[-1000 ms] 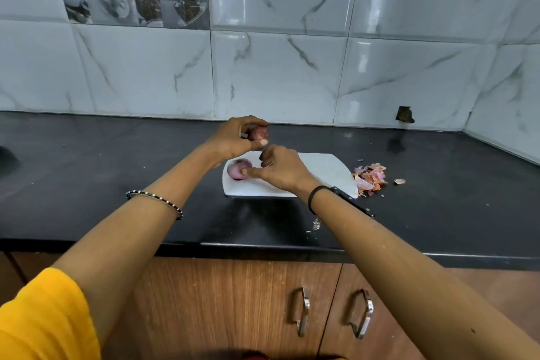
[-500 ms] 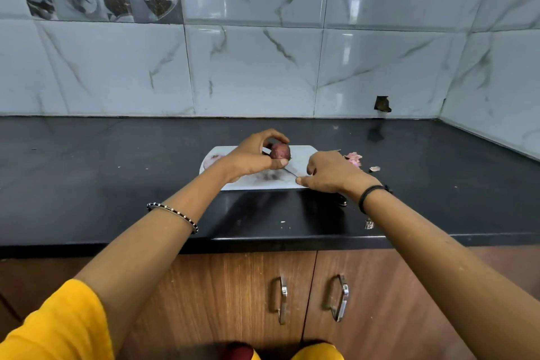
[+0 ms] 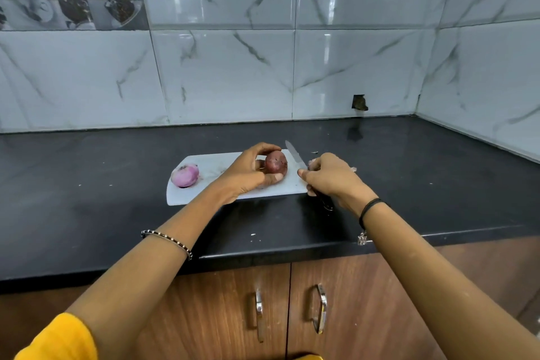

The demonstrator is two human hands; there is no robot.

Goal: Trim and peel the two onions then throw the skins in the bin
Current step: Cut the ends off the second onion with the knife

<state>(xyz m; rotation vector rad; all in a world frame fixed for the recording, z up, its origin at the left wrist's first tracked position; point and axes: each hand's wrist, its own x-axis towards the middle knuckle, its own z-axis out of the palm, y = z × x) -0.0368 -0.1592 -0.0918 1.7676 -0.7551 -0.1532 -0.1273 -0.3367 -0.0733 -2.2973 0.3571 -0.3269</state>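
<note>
- Closest to me are the brown wooden cabinet doors with metal handles, under the front edge of the black stone desk.
- My left hand grips the dark red, unpeeled onion, fingers arched over its top and thumb at its front. It sits on the right half of the white plastic chopping board; I cannot tell whether it rests on the board or hangs just above it.
- My right hand is curled round the dark handle of the steel kitchen knife. The blade points away from me, just beside the held onion and not yet in it.
- At the board's left end lies the pale pink, peeled onion, well apart from both hands.
- I judge the task about half done: one onion is finished, and the other needs trimming and peeling.
- One small skin scrap shows beyond my right hand. No bin is in view, so the throwing-away remains to do.
- Farthest back stands the grey marbled tile wall.
</note>
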